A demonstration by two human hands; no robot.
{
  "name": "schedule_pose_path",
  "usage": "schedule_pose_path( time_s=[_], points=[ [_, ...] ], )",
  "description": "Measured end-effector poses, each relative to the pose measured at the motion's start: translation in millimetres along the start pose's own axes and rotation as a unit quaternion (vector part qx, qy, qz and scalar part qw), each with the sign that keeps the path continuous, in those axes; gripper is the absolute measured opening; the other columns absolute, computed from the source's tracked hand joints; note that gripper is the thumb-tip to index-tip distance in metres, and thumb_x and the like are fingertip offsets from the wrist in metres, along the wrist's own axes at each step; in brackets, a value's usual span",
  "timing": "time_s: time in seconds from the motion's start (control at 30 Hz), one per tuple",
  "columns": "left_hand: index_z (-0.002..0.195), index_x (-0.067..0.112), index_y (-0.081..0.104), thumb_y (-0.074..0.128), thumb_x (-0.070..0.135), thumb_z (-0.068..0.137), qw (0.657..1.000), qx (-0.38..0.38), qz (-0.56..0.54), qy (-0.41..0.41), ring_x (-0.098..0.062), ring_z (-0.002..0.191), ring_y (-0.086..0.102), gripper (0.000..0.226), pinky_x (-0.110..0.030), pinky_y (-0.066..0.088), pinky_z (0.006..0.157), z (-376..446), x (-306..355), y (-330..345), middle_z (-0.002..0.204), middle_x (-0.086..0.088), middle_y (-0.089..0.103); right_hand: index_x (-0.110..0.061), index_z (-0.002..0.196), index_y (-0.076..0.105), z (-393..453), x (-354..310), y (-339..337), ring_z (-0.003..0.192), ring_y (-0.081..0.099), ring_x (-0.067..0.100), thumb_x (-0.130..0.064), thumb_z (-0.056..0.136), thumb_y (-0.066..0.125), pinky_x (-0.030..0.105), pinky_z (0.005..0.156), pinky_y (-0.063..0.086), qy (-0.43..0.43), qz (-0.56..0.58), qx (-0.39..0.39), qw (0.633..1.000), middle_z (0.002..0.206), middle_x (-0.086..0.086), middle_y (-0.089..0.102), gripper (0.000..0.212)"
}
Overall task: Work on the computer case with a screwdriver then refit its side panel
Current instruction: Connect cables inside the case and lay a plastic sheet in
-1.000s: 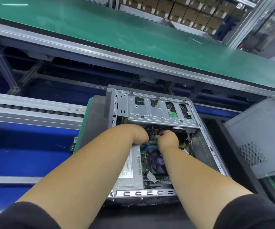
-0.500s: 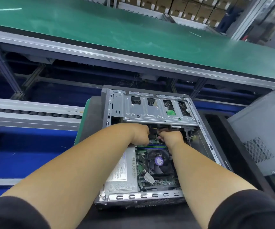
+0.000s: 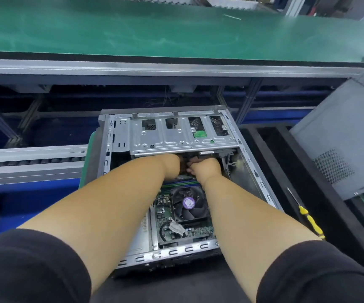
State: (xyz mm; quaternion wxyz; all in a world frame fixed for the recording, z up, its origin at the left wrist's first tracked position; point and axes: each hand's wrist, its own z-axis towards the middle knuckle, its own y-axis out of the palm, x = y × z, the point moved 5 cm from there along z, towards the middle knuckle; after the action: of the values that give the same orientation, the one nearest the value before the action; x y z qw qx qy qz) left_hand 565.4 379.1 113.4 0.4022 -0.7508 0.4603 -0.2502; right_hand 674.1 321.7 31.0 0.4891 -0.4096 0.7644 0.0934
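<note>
The open computer case point(image 3: 108, 141) lies on its side in front of me, its CPU fan point(image 3: 188, 203) and motherboard exposed. Both hands reach in under the silver drive cage point(image 3: 176, 138). My left hand point(image 3: 170, 166) has its fingers hidden beneath the cage. My right hand point(image 3: 207, 169) is curled, its fingers closed round a dark part between the two hands that I cannot make out. A yellow-handled screwdriver point(image 3: 310, 221) lies untouched to the right of the case. The grey side panel point(image 3: 340, 132) leans at the far right.
The screwdriver rests on a black foam-lined tray point(image 3: 286, 171) beside the case. A green conveyor belt point(image 3: 155, 29) runs across the back at a higher level. A metal roller rail point(image 3: 30, 158) stands to the left, over blue flooring.
Both hands have slid further in toward the drive cage, uncovering the CPU fan. The view has tilted, bringing the screwdriver into sight.
</note>
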Motion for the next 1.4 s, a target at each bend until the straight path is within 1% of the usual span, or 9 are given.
schedule_pose_path(
  time_s=[0.13, 0.27, 0.37, 0.5, 0.6, 0.8, 0.97, 1.2, 1.4],
  points=[
    [0.136, 0.006, 0.048, 0.041, 0.006, 0.097, 1.000, -0.014, -0.009, -0.018, -0.024, 0.085, 0.043, 0.040, -0.032, 0.039, 0.074, 0.9, -7.0, 1.7, 0.101, -0.011, 0.050, -0.015, 0.069, 0.065, -2.6, -0.9, 2.4, 0.039, 0.056, -0.008, -0.010, 0.092, 0.064, 0.014, 0.049, 0.043, 0.009, -0.021, 0.020, 1.000, 0.040, -0.014, 0.059, 0.023],
    [0.141, 0.012, 0.046, 0.045, 0.012, 0.099, 0.999, 0.003, -0.041, -0.022, -0.021, 0.091, 0.045, 0.042, -0.033, 0.043, 0.083, 2.1, -8.3, 0.0, 0.130, -0.013, 0.056, -0.015, 0.066, 0.063, -7.7, -3.3, 1.4, 0.042, 0.059, -0.004, -0.007, 0.090, 0.067, 0.015, 0.050, 0.047, 0.007, -0.014, 0.026, 1.000, 0.041, -0.013, 0.060, 0.026],
    [0.134, 0.007, 0.050, 0.050, 0.023, 0.100, 0.997, 0.011, -0.071, -0.028, -0.028, 0.102, 0.053, 0.038, -0.032, 0.040, 0.083, 3.5, -9.0, 0.9, 0.129, -0.014, 0.057, -0.011, 0.061, 0.066, -13.9, -4.9, -2.8, 0.041, 0.061, -0.001, -0.004, 0.083, 0.074, 0.015, 0.044, 0.048, -0.003, 0.001, 0.044, 0.999, 0.049, -0.007, 0.065, 0.025],
    [0.127, 0.009, 0.054, 0.055, 0.040, 0.096, 0.989, 0.036, -0.138, -0.037, -0.024, 0.095, 0.052, 0.044, -0.029, 0.037, 0.078, 6.9, -8.2, 0.1, 0.121, -0.011, 0.061, -0.014, 0.060, 0.063, -23.2, -8.1, -5.7, 0.055, 0.064, 0.011, -0.017, 0.076, 0.083, 0.028, 0.064, 0.056, -0.022, -0.034, 0.053, 0.998, 0.055, 0.000, 0.067, 0.025],
    [0.130, 0.009, 0.053, 0.050, 0.044, 0.098, 0.989, 0.046, -0.129, -0.051, -0.027, 0.110, 0.054, 0.047, -0.030, 0.038, 0.084, 10.3, -9.6, 2.0, 0.125, -0.012, 0.059, -0.014, 0.062, 0.065, -28.2, -11.2, -5.8, 0.055, 0.056, 0.010, -0.022, 0.074, 0.085, 0.020, 0.055, 0.045, -0.044, -0.081, 0.034, 0.995, 0.055, -0.005, 0.063, 0.025],
    [0.129, 0.006, 0.051, 0.047, 0.033, 0.101, 0.995, 0.022, -0.074, -0.058, -0.027, 0.104, 0.055, 0.039, -0.034, 0.042, 0.088, 11.6, -10.8, 2.9, 0.125, -0.013, 0.058, -0.034, 0.103, 0.072, -39.1, -23.4, -3.8, 0.105, 0.058, 0.027, -0.050, 0.081, 0.072, 0.028, 0.085, 0.043, -0.127, -0.318, 0.039, 0.939, 0.102, 0.007, 0.071, 0.027],
    [0.124, 0.006, 0.055, 0.048, 0.023, 0.100, 0.995, 0.030, -0.067, -0.060, -0.025, 0.091, 0.051, 0.030, -0.032, 0.041, 0.080, 12.0, -12.0, 3.0, 0.119, -0.013, 0.059, -0.033, 0.117, 0.065, -41.2, -20.6, -4.0, 0.115, 0.054, 0.032, -0.049, 0.088, 0.066, 0.040, 0.104, 0.035, -0.123, -0.336, 0.004, 0.934, 0.114, 0.006, 0.069, 0.033],
    [0.123, 0.004, 0.058, 0.048, 0.018, 0.099, 0.997, 0.021, -0.065, -0.025, -0.024, 0.090, 0.048, 0.029, -0.032, 0.041, 0.078, 11.4, -11.8, 6.4, 0.107, -0.012, 0.054, -0.020, 0.117, 0.072, -39.9, -18.8, -15.8, 0.092, 0.056, 0.027, -0.036, 0.090, 0.069, 0.027, 0.077, 0.039, -0.087, -0.280, 0.092, 0.952, 0.115, 0.010, 0.071, 0.032],
    [0.123, 0.003, 0.056, 0.042, 0.012, 0.099, 0.999, -0.040, 0.007, -0.019, -0.024, 0.087, 0.043, 0.029, -0.031, 0.041, 0.079, 5.5, -14.7, 12.0, 0.102, -0.011, 0.048, -0.025, 0.117, 0.073, -38.2, -23.1, -13.9, 0.093, 0.060, 0.027, -0.038, 0.092, 0.065, 0.025, 0.078, 0.045, -0.077, -0.331, 0.066, 0.938, 0.105, 0.010, 0.070, 0.029]
  ],
)
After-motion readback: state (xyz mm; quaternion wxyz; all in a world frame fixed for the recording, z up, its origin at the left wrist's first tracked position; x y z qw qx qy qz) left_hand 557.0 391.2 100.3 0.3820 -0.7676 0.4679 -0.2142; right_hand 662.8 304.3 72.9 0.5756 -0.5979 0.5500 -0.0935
